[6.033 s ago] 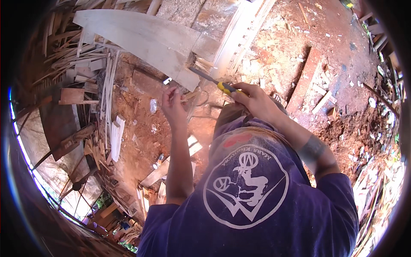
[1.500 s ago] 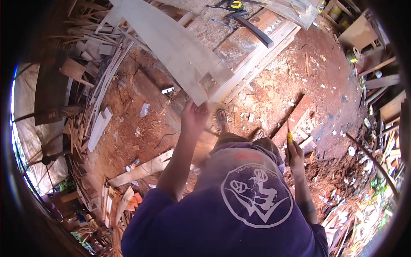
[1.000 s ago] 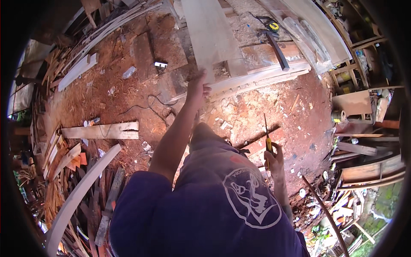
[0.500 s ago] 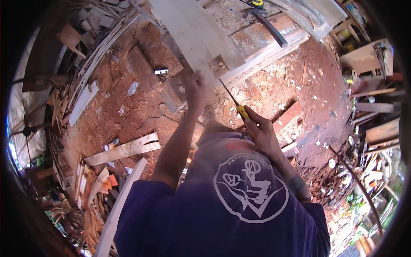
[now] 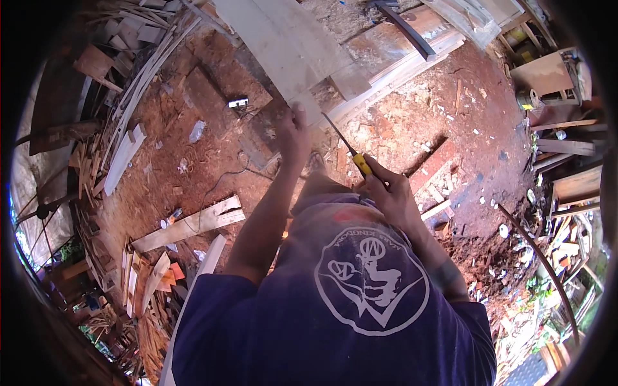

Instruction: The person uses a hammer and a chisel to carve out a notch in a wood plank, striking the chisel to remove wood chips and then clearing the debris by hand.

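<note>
A long pale wooden board [image 5: 273, 45] stretches away from me, its near end at my left hand [image 5: 295, 132]. The fingers of that hand are closed on the board's near end. To the right, my right hand [image 5: 389, 191] is wrapped round the yellow handle of a screwdriver [image 5: 360, 163]. Its long thin dark shaft points up and left, and the tip looks close to the board's near right corner. I cannot tell whether the tip touches the wood.
A workbench [image 5: 393, 48] with a dark metal bar [image 5: 412, 35] stands ahead. On the reddish dirt floor lie a small white device [image 5: 238, 103], a cable [image 5: 222, 177] and a split plank [image 5: 190, 225]. Scrap wood [image 5: 570, 199] crowds the right side, and long strips [image 5: 151, 74] the left.
The view has shifted slightly. The screwdriver's tip sits a little further left and up. My left hand stays at the board's end, and both grips look the same.
</note>
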Action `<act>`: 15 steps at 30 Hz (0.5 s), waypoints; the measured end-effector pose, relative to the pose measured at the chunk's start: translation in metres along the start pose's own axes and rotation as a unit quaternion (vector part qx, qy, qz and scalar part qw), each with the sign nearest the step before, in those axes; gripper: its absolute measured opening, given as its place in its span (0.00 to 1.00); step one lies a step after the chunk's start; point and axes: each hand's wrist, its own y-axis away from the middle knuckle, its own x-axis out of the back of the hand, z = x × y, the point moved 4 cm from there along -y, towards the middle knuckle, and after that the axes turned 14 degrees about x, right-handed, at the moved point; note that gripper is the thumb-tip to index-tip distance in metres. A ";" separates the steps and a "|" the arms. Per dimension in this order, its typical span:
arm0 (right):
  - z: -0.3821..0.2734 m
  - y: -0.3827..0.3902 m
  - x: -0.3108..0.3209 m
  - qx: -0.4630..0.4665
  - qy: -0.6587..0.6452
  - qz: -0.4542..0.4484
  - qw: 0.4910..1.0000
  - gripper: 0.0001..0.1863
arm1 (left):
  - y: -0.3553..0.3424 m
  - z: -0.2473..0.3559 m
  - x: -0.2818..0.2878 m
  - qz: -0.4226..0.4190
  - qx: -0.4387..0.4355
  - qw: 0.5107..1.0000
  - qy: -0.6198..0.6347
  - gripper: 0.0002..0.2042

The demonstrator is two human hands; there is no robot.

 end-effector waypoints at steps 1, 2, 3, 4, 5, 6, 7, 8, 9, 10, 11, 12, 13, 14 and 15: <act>-0.003 -0.002 0.001 0.001 0.003 -0.006 1.000 0.24 | 0.000 0.000 -0.001 -0.003 0.011 1.000 0.001 0.25; -0.007 -0.002 0.002 0.000 0.005 -0.011 1.000 0.23 | 0.001 -0.002 -0.002 -0.009 0.024 1.000 0.000 0.24; -0.011 -0.005 0.003 -0.003 0.004 -0.010 1.000 0.23 | 0.002 -0.002 -0.002 -0.011 0.025 1.000 -0.001 0.24; -0.016 -0.011 0.002 -0.019 0.021 -0.024 0.999 0.23 | 0.003 -0.003 0.000 -0.004 0.019 1.000 -0.007 0.24; -0.017 -0.015 0.002 -0.033 0.037 -0.037 0.998 0.23 | 0.001 -0.001 0.001 0.004 0.011 1.000 -0.014 0.24; -0.016 -0.014 0.003 -0.033 0.036 -0.034 0.998 0.23 | 0.000 0.000 0.001 0.001 0.009 1.000 -0.015 0.24; -0.015 -0.012 0.005 -0.030 0.034 -0.027 0.999 0.23 | 0.001 0.001 0.001 -0.001 0.014 1.000 -0.014 0.24; -0.014 -0.010 0.006 -0.028 0.032 -0.022 0.999 0.23 | 0.002 0.000 0.000 -0.003 0.023 1.000 -0.014 0.24; -0.014 -0.012 0.008 -0.031 0.031 -0.020 0.999 0.23 | 0.001 0.000 0.000 -0.005 0.023 1.000 -0.016 0.24; -0.017 -0.016 0.011 -0.021 0.044 -0.031 0.998 0.23 | 0.000 0.001 0.000 0.001 0.011 1.000 -0.013 0.23; -0.019 -0.019 0.012 -0.011 0.058 -0.043 0.997 0.23 | -0.002 0.002 0.001 0.009 -0.002 1.000 -0.011 0.23; -0.016 -0.017 0.013 -0.013 0.057 -0.042 0.997 0.23 | -0.001 0.002 -0.001 0.007 -0.001 1.000 -0.012 0.23; -0.010 -0.013 0.014 -0.002 0.058 -0.042 0.997 0.23 | 0.001 0.002 -0.001 0.005 0.005 1.000 -0.002 0.23; -0.010 -0.012 0.014 0.009 0.058 -0.041 0.997 0.23 | 0.003 0.003 -0.001 0.003 0.012 1.000 0.006 0.23; -0.009 -0.015 0.014 0.007 0.056 -0.040 0.998 0.23 | 0.002 0.005 0.001 0.001 0.013 1.000 0.004 0.23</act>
